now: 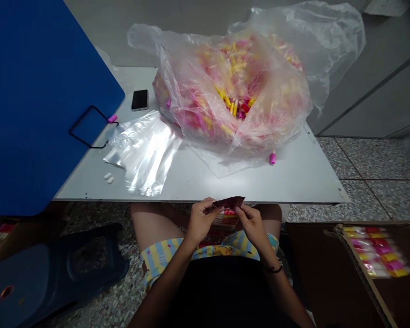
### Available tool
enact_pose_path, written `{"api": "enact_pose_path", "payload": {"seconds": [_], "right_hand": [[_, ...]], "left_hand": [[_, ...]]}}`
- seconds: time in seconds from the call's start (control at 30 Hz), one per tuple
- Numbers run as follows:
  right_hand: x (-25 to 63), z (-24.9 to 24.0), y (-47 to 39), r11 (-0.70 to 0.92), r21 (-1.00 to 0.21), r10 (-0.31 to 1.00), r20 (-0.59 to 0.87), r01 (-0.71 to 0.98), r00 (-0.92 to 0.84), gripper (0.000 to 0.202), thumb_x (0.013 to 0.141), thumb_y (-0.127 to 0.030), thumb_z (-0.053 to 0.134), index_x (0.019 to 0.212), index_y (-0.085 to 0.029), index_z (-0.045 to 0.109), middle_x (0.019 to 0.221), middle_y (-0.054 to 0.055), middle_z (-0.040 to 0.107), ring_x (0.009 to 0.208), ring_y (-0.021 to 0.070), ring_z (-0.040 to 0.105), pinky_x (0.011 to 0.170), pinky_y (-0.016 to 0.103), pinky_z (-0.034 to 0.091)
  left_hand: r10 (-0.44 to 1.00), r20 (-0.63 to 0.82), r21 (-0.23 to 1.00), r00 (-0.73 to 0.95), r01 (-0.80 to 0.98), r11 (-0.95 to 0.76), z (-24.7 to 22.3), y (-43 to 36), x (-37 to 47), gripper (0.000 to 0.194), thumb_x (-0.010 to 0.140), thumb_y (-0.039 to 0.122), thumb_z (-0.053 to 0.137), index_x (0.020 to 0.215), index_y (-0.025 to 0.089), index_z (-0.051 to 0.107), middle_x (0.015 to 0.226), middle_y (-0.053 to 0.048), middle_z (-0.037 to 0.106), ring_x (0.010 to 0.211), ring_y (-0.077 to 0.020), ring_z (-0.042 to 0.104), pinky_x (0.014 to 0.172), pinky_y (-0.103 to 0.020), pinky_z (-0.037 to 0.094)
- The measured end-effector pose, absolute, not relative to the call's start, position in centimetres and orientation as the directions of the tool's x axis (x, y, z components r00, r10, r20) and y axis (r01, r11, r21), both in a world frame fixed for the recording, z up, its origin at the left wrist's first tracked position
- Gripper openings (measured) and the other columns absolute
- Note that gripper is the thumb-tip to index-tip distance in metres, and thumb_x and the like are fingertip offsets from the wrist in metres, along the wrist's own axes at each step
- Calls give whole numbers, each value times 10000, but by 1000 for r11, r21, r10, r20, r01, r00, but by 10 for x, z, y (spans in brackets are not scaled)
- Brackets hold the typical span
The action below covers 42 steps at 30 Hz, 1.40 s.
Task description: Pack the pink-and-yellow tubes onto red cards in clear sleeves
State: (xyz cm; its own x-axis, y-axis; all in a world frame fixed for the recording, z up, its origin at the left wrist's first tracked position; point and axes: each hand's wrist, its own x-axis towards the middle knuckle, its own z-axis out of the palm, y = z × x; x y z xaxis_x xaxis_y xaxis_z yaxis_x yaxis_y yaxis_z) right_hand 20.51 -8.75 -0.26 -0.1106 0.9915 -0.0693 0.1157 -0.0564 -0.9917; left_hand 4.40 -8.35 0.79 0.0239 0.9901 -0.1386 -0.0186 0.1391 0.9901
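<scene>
Just past the table's front edge, above my lap, my left hand (201, 221) and my right hand (253, 224) pinch the two ends of a dark reddish-brown strip (230, 202). Its exact kind is unclear. Under the strip, between my hands, shows a packet of small red-and-white tubes (227, 219), partly hidden by my fingers. On the table ahead stands a large clear plastic bag (205, 114) full of small pink, yellow and red tubes. Flat clear plastic sleeves (150, 155) lie fanned out to its left.
A phone (140, 99) and two small white pieces (109, 178) lie on the white table (198, 182). One pink-capped tube (272, 158) sits near the bag. A blue board (44, 109) fills the left. At right, a cardboard box (362, 282) holds filled packets (379, 250). A stool (27, 282) stands lower left.
</scene>
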Motion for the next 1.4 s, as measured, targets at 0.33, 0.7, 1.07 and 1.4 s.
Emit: {"api": "enact_pose_path", "payload": {"seconds": [0.33, 0.7, 1.07, 1.4], "right_hand": [[209, -1, -89, 54, -981, 998, 50, 184, -25, 321, 901, -412, 479, 808, -154, 645, 765, 34, 619, 713, 156, 538, 638, 232, 408], [212, -4, -85, 57, -958, 987, 12, 282, -160, 471, 914, -487, 412, 563, -174, 377, 521, -32, 345, 509, 83, 328, 505, 228, 246], [230, 6, -67, 284, -858, 939, 158, 428, -305, 447, 950, -372, 372, 547, -181, 337, 497, -24, 396, 481, 86, 342, 508, 238, 245], [241, 6, -65, 334, -827, 914, 168, 451, -370, 434, 948, -381, 395, 565, -177, 389, 524, -19, 421, 507, 94, 394, 521, 231, 268]], "left_hand": [[978, -130, 991, 163, -3, 132, 7, -79, 43, 270, 820, 385, 626, 741, 127, 645, 754, -20, 574, 723, -135, 517, 670, -226, 404], [998, -63, 998, 4, -6, 63, 8, -84, 52, 277, 808, 345, 635, 636, 130, 604, 714, -14, 525, 704, -127, 496, 668, -223, 391], [987, -156, 987, 36, 40, 154, 11, -82, 55, 326, 826, 446, 568, 771, 130, 628, 728, -20, 595, 690, -135, 515, 653, -227, 409], [1000, -11, 992, 3, 123, 10, 15, -83, 58, 409, 838, 365, 559, 520, 156, 411, 616, 16, 406, 609, -104, 396, 588, -225, 322]]}}
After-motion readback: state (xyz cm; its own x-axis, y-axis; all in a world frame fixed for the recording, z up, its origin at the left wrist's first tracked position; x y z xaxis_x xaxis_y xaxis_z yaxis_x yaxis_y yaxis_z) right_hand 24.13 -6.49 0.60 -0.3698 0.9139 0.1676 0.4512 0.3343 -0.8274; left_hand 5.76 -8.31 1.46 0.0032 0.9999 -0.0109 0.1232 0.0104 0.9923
